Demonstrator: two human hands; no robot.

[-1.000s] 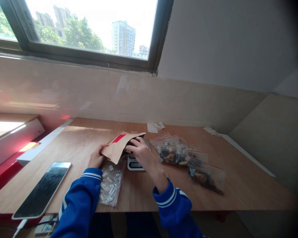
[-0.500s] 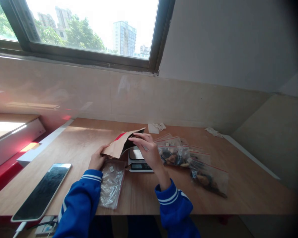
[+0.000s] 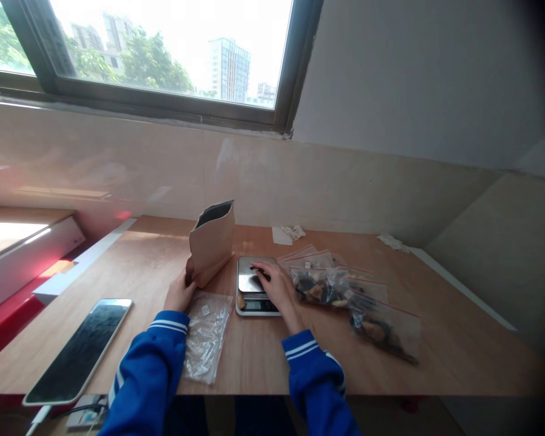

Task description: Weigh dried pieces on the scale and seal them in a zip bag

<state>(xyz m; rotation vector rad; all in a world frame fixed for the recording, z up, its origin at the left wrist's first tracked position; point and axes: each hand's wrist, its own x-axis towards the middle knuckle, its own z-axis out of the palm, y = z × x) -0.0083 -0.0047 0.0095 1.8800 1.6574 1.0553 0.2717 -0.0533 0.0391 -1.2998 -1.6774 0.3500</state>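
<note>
My left hand (image 3: 180, 292) is closed on the lower left corner of a brown kraft paper bag (image 3: 212, 245), which stands upright with its dark mouth open. My right hand (image 3: 275, 283) is over the steel plate of a small digital kitchen scale (image 3: 247, 280), its fingers pinched on a small dark dried piece (image 3: 260, 270). Whether that piece touches the plate I cannot tell. A small tan piece (image 3: 241, 301) lies at the left of the scale's display (image 3: 254, 306). Close to my left wrist, a clear zip bag (image 3: 208, 339) with a small white label lies flat.
Several zip bags of dried pieces (image 3: 318, 287) lie right of the scale, one (image 3: 384, 330) nearer the front. A phone (image 3: 79, 351) with a charging cable rests at the left front edge. Crumpled tissue (image 3: 288, 234) lies at the back, below the window.
The paper bag has gone from tilted to upright. My right hand has moved from the bag's mouth down to the scale's plate, bringing a small dark dried piece.
</note>
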